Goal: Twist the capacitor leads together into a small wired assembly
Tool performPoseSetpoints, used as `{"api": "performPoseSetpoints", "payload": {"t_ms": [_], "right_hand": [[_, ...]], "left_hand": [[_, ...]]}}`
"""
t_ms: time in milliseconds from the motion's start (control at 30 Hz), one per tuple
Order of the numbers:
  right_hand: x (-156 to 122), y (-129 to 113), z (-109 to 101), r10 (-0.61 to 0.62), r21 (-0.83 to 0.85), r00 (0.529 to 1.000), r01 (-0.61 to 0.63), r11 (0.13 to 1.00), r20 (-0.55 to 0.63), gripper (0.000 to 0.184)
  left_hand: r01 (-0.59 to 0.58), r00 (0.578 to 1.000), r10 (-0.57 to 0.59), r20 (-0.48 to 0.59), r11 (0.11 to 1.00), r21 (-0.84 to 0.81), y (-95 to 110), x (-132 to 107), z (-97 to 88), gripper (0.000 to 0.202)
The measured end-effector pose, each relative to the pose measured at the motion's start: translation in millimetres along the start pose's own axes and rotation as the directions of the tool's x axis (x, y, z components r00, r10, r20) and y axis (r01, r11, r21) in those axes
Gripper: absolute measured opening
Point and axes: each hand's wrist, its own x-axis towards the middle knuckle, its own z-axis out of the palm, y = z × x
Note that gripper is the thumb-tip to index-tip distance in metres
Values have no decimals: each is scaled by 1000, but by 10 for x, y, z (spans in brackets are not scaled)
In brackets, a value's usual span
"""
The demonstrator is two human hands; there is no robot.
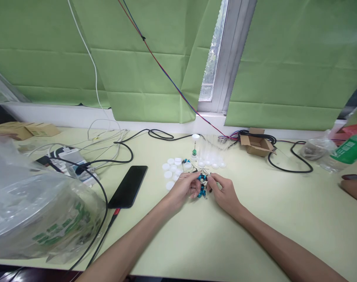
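My left hand point(184, 187) and my right hand point(225, 192) meet over the middle of the table, fingers closed. Between their fingertips is a small blue and black part point(202, 177), too small to name more exactly. Thin metal pins stick out by my left hand. Just below, more shiny blue pieces point(201, 192) show between the hands; whether they are held or lie on the table I cannot tell. Beyond the fingers lie dark and metallic bits point(205, 170) and another blue piece point(185, 161). Round white caps point(170, 168) are spread left of them.
A clear vial with a white cap and green content point(194, 150) stands behind my hands, beside clear tubes point(210, 154). A phone point(128, 187), plastic bag point(49, 219) and power strip point(74, 162) are left. An open cardboard box point(256, 145) and someone's hand point(354, 190) are right.
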Motion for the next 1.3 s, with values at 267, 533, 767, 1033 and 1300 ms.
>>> {"api": "performPoseSetpoints", "payload": {"t_ms": [267,533,767,1033,1300], "right_hand": [[-20,15,8,-65,71,997,67,995,-31,17],[-5,13,6,-12,52,1000,13,999,-21,17],[20,5,-11,5,-20,1000,-5,1000,1,37],[3,0,-9,12,-9,1000,-12,1000,-13,33],[-22,29,13,-85,57,996,86,995,-16,19]], "left_hand": [[5,1000,-5,-1,999,-39,6,0,6,39],[-3,1000,3,11,1000,-3,3,-9,7,41],[-5,1000,4,23,999,54,-17,-4,18,39],[-4,1000,3,28,999,36,-25,-4,-4,43],[0,1000,0,-2,999,-51,-19,23,-14,42]]}}
